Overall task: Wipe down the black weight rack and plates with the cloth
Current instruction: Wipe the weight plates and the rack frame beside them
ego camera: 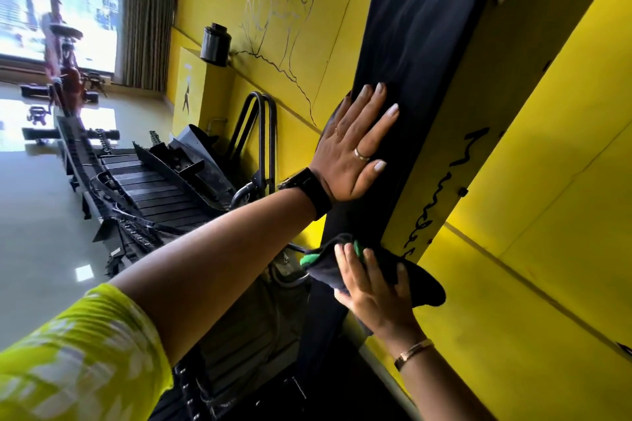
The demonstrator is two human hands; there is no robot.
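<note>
From my head camera, which sits tilted, the black weight rack (410, 27) runs as a broad dark upright panel across the middle of the view, with a yellow side face carrying black lettering just beside it.

My left hand (355, 147) lies flat on the panel's face, fingers straight and spread and palm against the metal. It holds nothing. I judge it is there to brace me and steady the upright while the other hand works.

My right hand (369, 287) is lower on the same panel, at the edge where the black face meets the yellow side. Its fingers are stretched over the cloth (424, 287) and press it against the rack rather than bunching it. The cloth is dark with a green strip showing by my fingertips, and a loose flap hangs past the edge onto the yellow face. Keeping it flat under the fingers puts more fabric on the surface for each pass.

Below my left forearm a dark stack (239, 345) may be the plates, but it is too blurred to be sure, and the cloth is not on it. Judging by this, the wipe is on the upright, with the plates yet to be reached.

Behind, a yellow wall (307, 55) bears a line drawing, and a black canister (215, 44) stands on a ledge
</note>
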